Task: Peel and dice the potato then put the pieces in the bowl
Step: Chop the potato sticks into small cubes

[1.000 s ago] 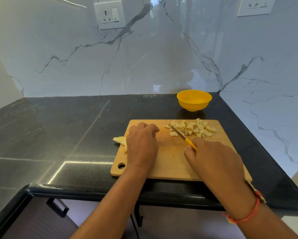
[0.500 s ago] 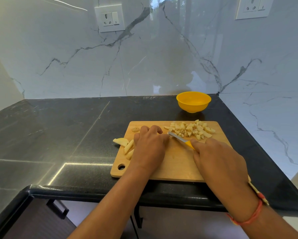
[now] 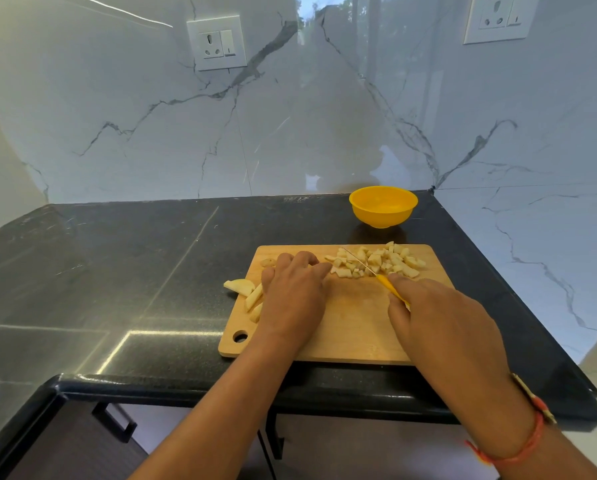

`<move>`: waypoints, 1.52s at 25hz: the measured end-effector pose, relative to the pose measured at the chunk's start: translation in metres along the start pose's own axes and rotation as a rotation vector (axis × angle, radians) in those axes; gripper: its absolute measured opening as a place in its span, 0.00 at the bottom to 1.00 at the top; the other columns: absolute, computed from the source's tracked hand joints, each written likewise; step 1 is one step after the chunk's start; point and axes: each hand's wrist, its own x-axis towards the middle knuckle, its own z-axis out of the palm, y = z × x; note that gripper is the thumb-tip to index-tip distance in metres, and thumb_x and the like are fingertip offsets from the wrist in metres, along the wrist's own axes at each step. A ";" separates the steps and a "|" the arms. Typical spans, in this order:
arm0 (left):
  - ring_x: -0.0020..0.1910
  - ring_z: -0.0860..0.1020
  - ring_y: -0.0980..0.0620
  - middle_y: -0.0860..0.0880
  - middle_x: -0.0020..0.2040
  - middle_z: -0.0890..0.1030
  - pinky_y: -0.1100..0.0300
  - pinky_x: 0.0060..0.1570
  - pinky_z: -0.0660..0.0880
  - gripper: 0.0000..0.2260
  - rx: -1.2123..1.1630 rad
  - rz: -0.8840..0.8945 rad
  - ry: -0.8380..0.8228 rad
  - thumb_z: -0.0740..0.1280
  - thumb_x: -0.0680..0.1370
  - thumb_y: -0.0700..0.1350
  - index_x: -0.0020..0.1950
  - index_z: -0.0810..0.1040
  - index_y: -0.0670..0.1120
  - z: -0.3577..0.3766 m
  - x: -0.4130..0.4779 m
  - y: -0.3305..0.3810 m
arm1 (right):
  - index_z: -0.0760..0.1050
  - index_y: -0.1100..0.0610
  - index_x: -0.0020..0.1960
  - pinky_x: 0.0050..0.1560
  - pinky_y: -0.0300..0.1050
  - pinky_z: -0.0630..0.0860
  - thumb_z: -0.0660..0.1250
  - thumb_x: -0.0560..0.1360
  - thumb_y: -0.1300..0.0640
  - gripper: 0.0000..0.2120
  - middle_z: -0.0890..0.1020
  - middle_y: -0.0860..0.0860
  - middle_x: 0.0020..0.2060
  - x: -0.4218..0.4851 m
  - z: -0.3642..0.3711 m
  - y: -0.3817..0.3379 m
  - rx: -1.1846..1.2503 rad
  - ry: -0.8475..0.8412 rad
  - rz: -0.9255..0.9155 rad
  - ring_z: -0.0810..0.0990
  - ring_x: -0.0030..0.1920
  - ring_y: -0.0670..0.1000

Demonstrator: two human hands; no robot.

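Observation:
A wooden cutting board [image 3: 356,327] lies near the counter's front edge. Diced potato pieces [image 3: 390,259] are heaped at its far right. My right hand [image 3: 439,317] grips a knife [image 3: 361,262] by its yellow handle, the blade lying across the near-left side of the heap. My left hand [image 3: 293,296] rests on the board with fingers curled, pinning a pale potato piece [image 3: 335,270] next to the blade; most of it is hidden. Uncut potato wedges [image 3: 241,286] and strips [image 3: 254,296] lie at the board's left edge. The yellow bowl [image 3: 383,206] stands empty behind the board.
The black stone counter [image 3: 134,271] extends left of the board. Marble walls close the back and right, with a socket plate [image 3: 216,43] high on the back wall. A small potato end [image 3: 267,262] sits at the board's far left. Cabinet handles show below the counter edge.
My left hand slid right from the wedges toward the diced heap, uncovering the strips at the board's left edge. The knife blade moved further into the heap.

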 end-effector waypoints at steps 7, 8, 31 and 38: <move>0.56 0.77 0.52 0.57 0.55 0.81 0.52 0.60 0.67 0.06 -0.193 -0.276 0.038 0.66 0.80 0.48 0.54 0.82 0.56 -0.039 0.006 -0.045 | 0.76 0.43 0.60 0.37 0.43 0.78 0.58 0.80 0.41 0.14 0.76 0.39 0.36 0.014 0.030 -0.007 0.320 -0.056 -0.033 0.75 0.36 0.42; 0.57 0.77 0.52 0.57 0.55 0.81 0.51 0.59 0.68 0.06 -0.145 -0.270 -0.025 0.67 0.80 0.51 0.55 0.82 0.57 -0.042 0.006 -0.050 | 0.78 0.44 0.57 0.37 0.42 0.77 0.59 0.79 0.42 0.13 0.76 0.39 0.36 0.015 0.033 -0.008 0.336 -0.050 -0.035 0.75 0.36 0.42; 0.47 0.79 0.59 0.54 0.53 0.84 0.66 0.48 0.74 0.07 -0.354 -0.270 -0.158 0.69 0.79 0.47 0.56 0.84 0.53 -0.033 0.022 -0.063 | 0.76 0.44 0.65 0.33 0.34 0.70 0.60 0.79 0.43 0.17 0.76 0.38 0.38 0.012 0.043 -0.005 0.375 -0.005 0.009 0.74 0.35 0.41; 0.45 0.78 0.63 0.61 0.44 0.81 0.67 0.45 0.74 0.06 -0.268 -0.202 -0.210 0.72 0.77 0.48 0.53 0.84 0.54 -0.058 0.020 -0.076 | 0.76 0.43 0.65 0.32 0.34 0.71 0.59 0.79 0.42 0.17 0.78 0.40 0.40 0.011 0.041 -0.006 0.356 -0.006 -0.001 0.74 0.35 0.41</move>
